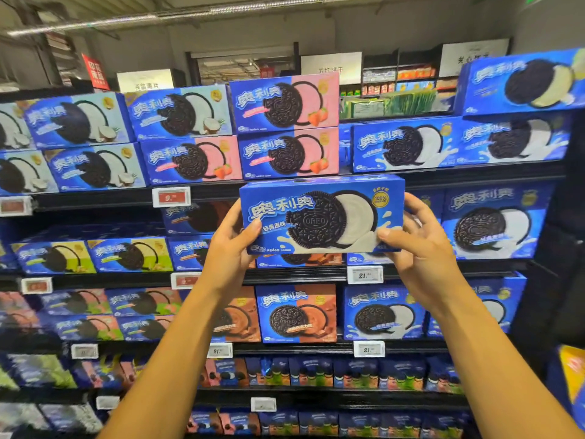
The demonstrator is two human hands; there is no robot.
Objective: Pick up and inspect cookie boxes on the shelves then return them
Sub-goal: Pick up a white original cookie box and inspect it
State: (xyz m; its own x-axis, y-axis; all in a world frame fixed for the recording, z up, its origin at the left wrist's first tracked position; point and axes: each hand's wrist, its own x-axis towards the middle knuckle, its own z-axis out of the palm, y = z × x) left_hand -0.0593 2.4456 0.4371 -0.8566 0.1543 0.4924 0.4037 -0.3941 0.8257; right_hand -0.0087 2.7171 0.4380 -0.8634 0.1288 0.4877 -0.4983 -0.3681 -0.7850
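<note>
I hold a blue cookie box (319, 213) with a dark sandwich cookie and white cream printed on its front, up in front of the shelves (285, 274), front face toward me. My left hand (231, 245) grips its left end, thumb on the front. My right hand (418, 242) grips its right end, thumb on the lower right corner and fingers behind. The box is level, held in the air in front of the second shelf row.
Shelves full of similar cookie boxes fill the view: pink strawberry boxes (285, 128) above, blue-and-white ones (405, 147) at upper right, brown chocolate ones (297, 315) below. White price tags (364, 274) line the shelf edges. A dark post stands at the right.
</note>
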